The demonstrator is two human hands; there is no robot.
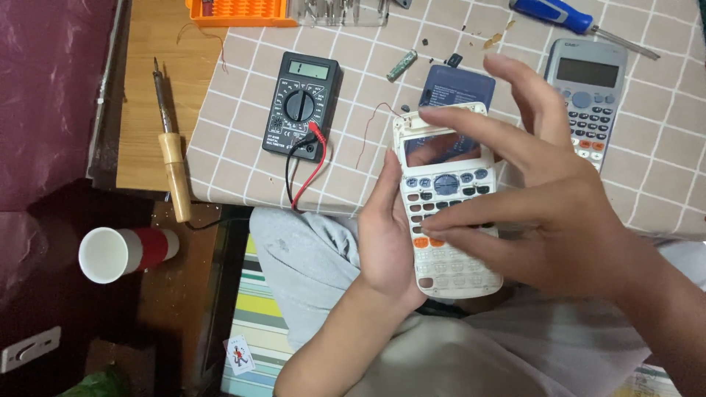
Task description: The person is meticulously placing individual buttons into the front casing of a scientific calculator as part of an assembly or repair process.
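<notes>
My left hand [386,235] grips the left edge of a white calculator front shell [448,202] with an empty screen window and a keypad of grey, dark and orange keys. My right hand [537,198] hovers over it, fingers spread, fingertips touching the keypad's middle rows. The shell is held above my lap, at the table's near edge. A dark blue calculator back cover [452,84] lies on the table just behind it.
On the checked tablecloth [235,125] lie a black multimeter [301,106] with red and black leads, a whole grey calculator [588,92], a blue-handled screwdriver [559,15], and an orange parts box [235,11]. A soldering iron [170,147] rests on wood. A red cup [125,254] stands below.
</notes>
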